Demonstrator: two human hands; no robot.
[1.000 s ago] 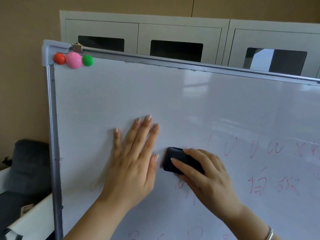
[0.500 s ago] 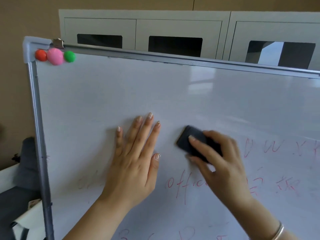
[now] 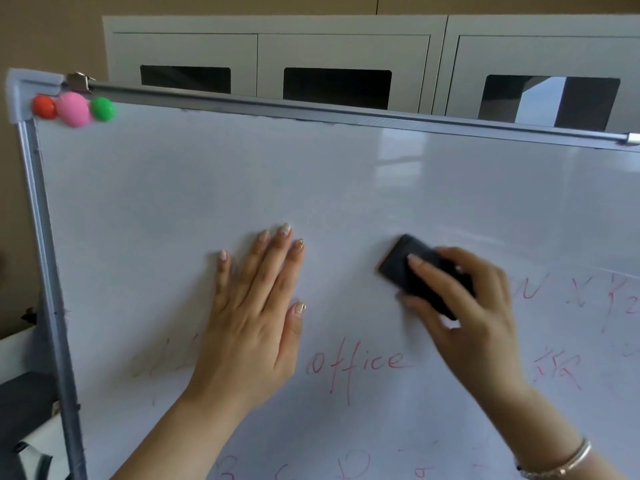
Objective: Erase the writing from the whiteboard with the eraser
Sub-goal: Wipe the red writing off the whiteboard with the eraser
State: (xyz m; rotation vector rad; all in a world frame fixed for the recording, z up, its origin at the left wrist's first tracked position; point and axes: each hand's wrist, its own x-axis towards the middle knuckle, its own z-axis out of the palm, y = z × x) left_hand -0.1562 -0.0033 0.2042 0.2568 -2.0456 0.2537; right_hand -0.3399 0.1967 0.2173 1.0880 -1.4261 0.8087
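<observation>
A large whiteboard point(image 3: 207, 174) with a grey metal frame fills the view. My right hand point(image 3: 464, 317) presses a black eraser point(image 3: 405, 268) flat against the board, right of centre, and looks blurred. My left hand point(image 3: 256, 320) lies flat on the board with its fingers spread, holding nothing. Red writing remains: the word "office" point(image 3: 356, 363) below the eraser, letters point(image 3: 581, 292) and characters point(image 3: 557, 368) to the right, faint smears point(image 3: 162, 362) at lower left, and more marks point(image 3: 353, 467) along the bottom.
Red point(image 3: 44, 106), pink point(image 3: 73, 109) and green point(image 3: 102, 109) magnets sit at the board's top left corner beside a metal clip point(image 3: 79, 81). Grey cabinets point(image 3: 346, 50) with dark windows stand behind the board. A dark chair or bag point(image 3: 24, 393) is at lower left.
My right hand has carried the eraser up and to the right across the board, uncovering the word "office". The left hand has stayed flat in place. The view has shifted right.
</observation>
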